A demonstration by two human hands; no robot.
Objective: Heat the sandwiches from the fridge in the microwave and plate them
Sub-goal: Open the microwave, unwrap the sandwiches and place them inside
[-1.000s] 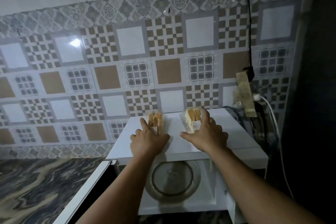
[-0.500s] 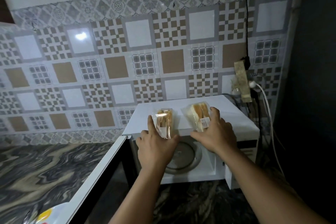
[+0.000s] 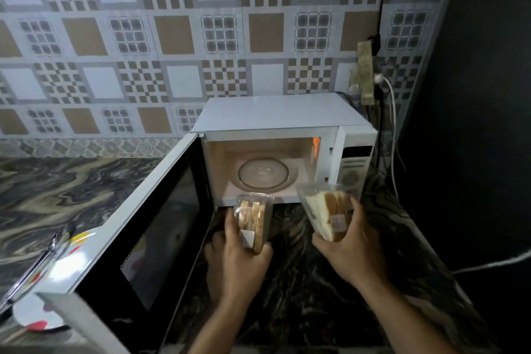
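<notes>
A white microwave (image 3: 287, 115) stands on the marble counter against the tiled wall, its door (image 3: 138, 238) swung wide open to the left. Inside, the glass turntable (image 3: 263, 174) is bare and lit. My left hand (image 3: 238, 261) grips a wrapped sandwich (image 3: 253, 221) just below the microwave's opening. To the right, my right hand (image 3: 350, 250) holds a second wrapped sandwich (image 3: 327, 210) with a small label, in front of the control panel (image 3: 355, 164).
A patterned plate (image 3: 40, 313) with metal tongs (image 3: 31, 267) lies on the counter at the lower left, partly behind the open door. Cables and a wall socket strip (image 3: 366, 72) hang behind the microwave on the right. A dark wall bounds the right side.
Both hands lifted the two sandwiches off the microwave's top and brought them down in front of its open cavity. The view has dropped and pulled back.
</notes>
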